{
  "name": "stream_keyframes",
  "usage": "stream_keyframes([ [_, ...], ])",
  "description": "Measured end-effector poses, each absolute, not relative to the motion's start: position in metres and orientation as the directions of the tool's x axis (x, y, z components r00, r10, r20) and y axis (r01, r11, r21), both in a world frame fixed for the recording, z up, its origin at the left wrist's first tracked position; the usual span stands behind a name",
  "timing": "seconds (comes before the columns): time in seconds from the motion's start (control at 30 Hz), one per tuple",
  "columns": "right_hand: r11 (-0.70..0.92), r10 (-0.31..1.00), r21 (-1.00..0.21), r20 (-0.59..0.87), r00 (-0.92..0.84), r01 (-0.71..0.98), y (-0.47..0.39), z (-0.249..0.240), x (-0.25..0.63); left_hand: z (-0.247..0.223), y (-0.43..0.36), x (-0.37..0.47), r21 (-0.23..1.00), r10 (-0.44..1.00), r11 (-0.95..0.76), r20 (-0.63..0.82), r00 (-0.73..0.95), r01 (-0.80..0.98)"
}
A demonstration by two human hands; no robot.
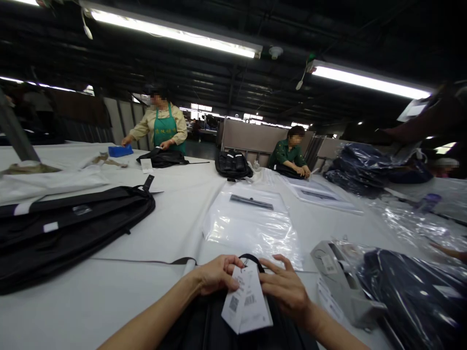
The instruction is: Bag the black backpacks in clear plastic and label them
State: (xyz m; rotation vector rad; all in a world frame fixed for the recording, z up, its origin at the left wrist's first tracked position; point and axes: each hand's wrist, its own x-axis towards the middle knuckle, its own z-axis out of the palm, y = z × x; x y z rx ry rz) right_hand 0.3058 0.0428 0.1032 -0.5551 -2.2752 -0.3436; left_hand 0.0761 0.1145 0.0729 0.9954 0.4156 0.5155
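A black bag (204,321) lies right in front of me, with a dark carry loop (251,257) at its top. White paper hang tags (250,308) with printed text and barcodes hang from that loop and overlap each other. My left hand (219,274) pinches the tags near their upper left edge. On the other side, my right hand (286,287) has its fingers stretched and apart, their tips at the tags' right edge beside the loop. The right thumb is hidden.
Clear plastic bags (251,223) lie flat ahead. A grey tape dispenser (339,277) stands to the right, beside a plastic-wrapped dark bag (412,296). Another black bag (76,223) lies left. Across the table, a person in a green apron (166,129) and another person (288,153) handle black bags.
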Motion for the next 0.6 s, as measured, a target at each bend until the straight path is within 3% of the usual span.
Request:
stream_keyframes([
  [0.07,0.727,0.573,-0.345,0.781,-0.248,0.594,0.040,0.092,0.315,0.073,0.114,0.074,0.880,0.644,0.404,-0.081,0.761,-0.248],
  [0.13,0.421,0.853,-0.765,0.517,0.074,0.488,0.037,0.085,0.316,0.075,0.112,0.073,0.891,0.683,0.371,-0.072,0.727,-0.261],
  [0.17,0.261,0.933,-0.873,0.338,0.125,0.413,0.035,0.083,0.313,0.075,0.110,0.074,0.897,0.698,0.358,-0.070,0.713,-0.262],
  [0.2,0.143,0.974,-0.922,0.197,0.117,0.359,0.032,0.083,0.307,0.074,0.108,0.076,0.901,0.711,0.345,-0.070,0.700,-0.261],
  [0.27,0.058,0.996,-0.936,0.076,0.039,0.347,0.024,0.081,0.289,0.071,0.101,0.083,0.909,0.737,0.325,-0.070,0.672,-0.261],
  [0.37,0.122,0.992,-0.891,0.126,-0.019,0.437,0.011,0.073,0.262,0.064,0.087,0.092,0.956,0.813,0.217,-0.065,0.579,-0.197],
  [0.47,0.108,0.994,-0.888,0.108,-0.026,0.446,0.007,0.057,0.254,0.065,0.070,0.087,0.989,0.898,-0.097,0.039,0.439,0.111],
  [0.53,0.014,0.999,-0.912,0.027,0.027,0.411,0.010,0.048,0.261,0.070,0.058,0.077,0.853,0.862,-0.396,0.219,0.456,0.339],
  [0.6,-0.084,0.992,-0.916,-0.041,0.117,0.393,0.017,0.045,0.271,0.074,0.048,0.068,0.618,0.698,-0.667,0.322,0.640,0.416],
])
